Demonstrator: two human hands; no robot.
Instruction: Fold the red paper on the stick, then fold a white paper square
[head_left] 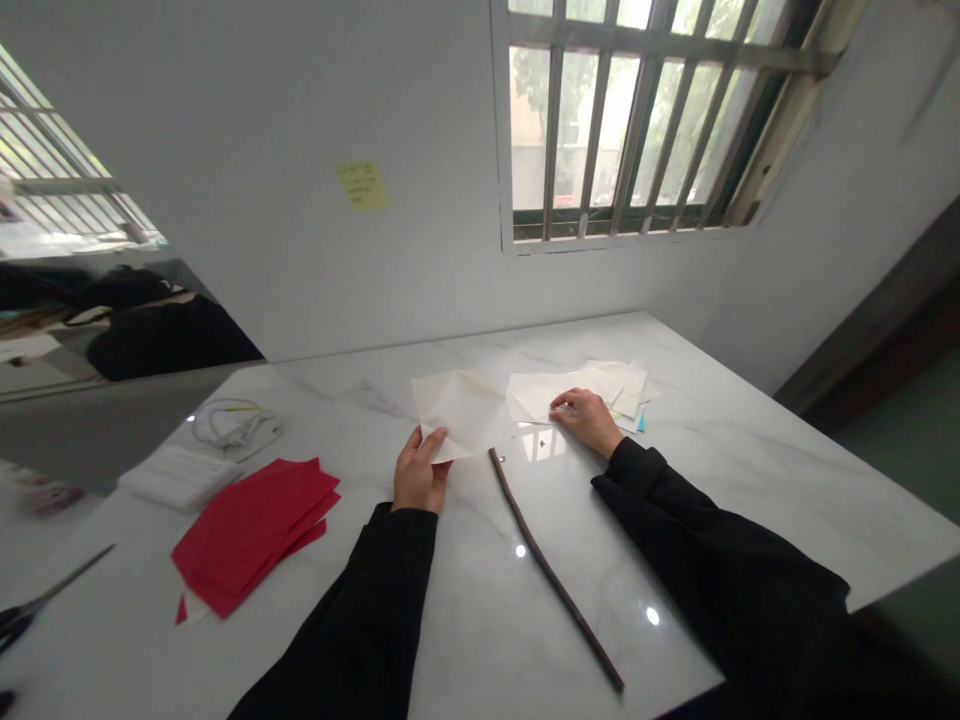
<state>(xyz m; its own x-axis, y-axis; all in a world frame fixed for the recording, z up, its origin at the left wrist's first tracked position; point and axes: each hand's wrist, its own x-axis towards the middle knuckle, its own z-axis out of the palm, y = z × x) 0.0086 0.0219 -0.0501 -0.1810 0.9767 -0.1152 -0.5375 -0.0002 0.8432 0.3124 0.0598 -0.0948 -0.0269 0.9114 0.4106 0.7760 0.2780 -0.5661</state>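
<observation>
My left hand [424, 472] grips the lower left corner of a creased, cream-white sheet of paper [465, 405], thumb on top and fingers beneath. Over to the right, my right hand [590, 420] has its fingertips together on the near edge of another white sheet [529, 395]. That sheet lies beside a loose pile of white papers [619, 380], with a bit of blue and yellow showing under it. Between my forearms a thin, dark brown stick [555, 575] rests on the table, slightly bent.
A stack of red paper [255, 530] lies on the marble-patterned table [465, 620] at left, near a white box [180, 476] and a coiled white cable [236, 428]. Scissors [52, 595] lie at the far left. A wall with a yellow note [363, 187] borders the table's back.
</observation>
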